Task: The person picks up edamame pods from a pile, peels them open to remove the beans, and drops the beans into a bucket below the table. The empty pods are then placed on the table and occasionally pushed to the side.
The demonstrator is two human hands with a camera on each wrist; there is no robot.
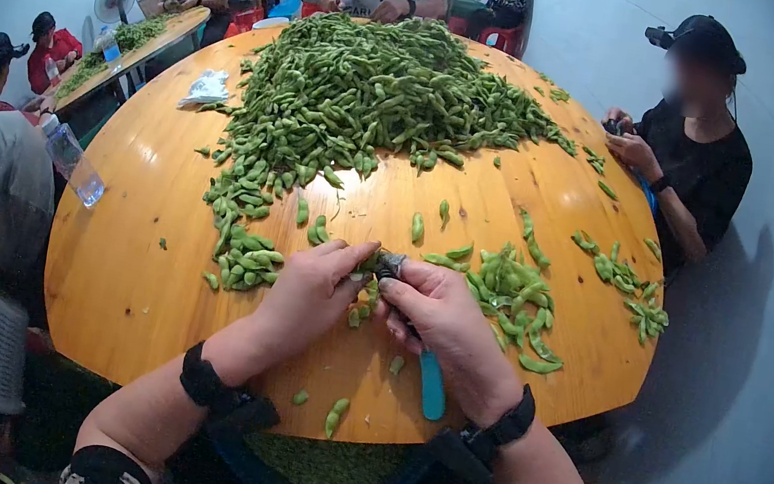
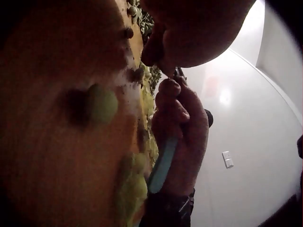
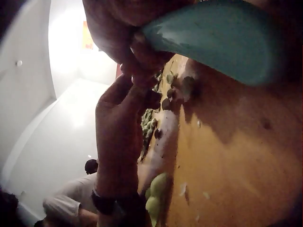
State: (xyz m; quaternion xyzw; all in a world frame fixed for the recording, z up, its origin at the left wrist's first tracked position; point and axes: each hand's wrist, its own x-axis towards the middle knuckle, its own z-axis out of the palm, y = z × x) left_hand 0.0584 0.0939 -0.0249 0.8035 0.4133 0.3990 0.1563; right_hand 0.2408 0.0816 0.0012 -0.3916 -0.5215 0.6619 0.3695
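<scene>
Curled fingers of the right hand (image 1: 459,330) (image 2: 182,118) (image 3: 109,19) grip a tool with a teal handle (image 1: 432,386) (image 2: 162,165) (image 3: 218,42), its handle pointing down toward the near table edge. Against the tool's dark end, the left hand (image 1: 308,295) (image 2: 208,28) (image 3: 116,137) pinches a green pod (image 1: 368,264), mostly hidden by the fingers. Both hands meet above the wooden table (image 1: 140,264). Loose pods (image 1: 507,281) lie right of the right hand, and a cluster of plump pods (image 1: 247,260) is left of the left hand.
A large heap of pods (image 1: 359,96) covers the table's far middle. A white crumpled packet (image 1: 207,89) lies at the left; a clear bottle (image 1: 76,162) is by the left edge. A person in black (image 1: 694,159) sits at the right. Below the near edge is a tub (image 1: 223,449).
</scene>
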